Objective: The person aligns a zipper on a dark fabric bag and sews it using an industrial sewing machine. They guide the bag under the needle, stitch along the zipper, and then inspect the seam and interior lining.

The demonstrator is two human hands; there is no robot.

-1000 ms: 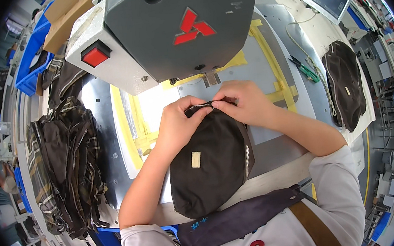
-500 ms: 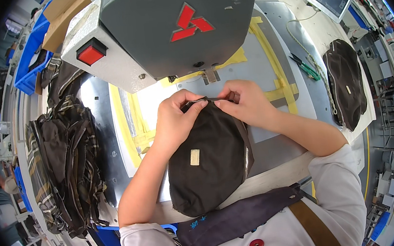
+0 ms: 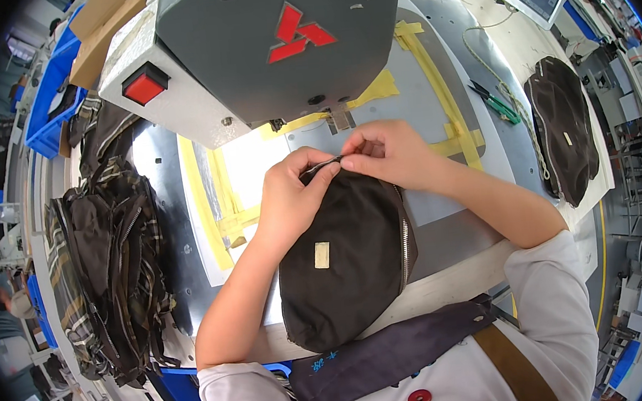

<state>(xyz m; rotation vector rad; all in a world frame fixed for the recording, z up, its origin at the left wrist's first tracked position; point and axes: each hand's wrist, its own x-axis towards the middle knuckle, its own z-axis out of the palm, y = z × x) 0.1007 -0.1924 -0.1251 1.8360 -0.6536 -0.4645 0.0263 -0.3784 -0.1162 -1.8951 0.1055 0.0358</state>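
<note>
A metal worktable (image 3: 448, 235) carries a black pouch (image 3: 342, 256) just below the sewing machine (image 3: 259, 44). Left hand (image 3: 290, 196) and right hand (image 3: 390, 155) pinch its top edge closed beneath the machine's head.

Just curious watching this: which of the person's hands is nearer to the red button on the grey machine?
The left hand. It lies below and right of the red button, gripping the black bag's top edge. The right hand pinches the same edge farther right, farther from the button.
</note>
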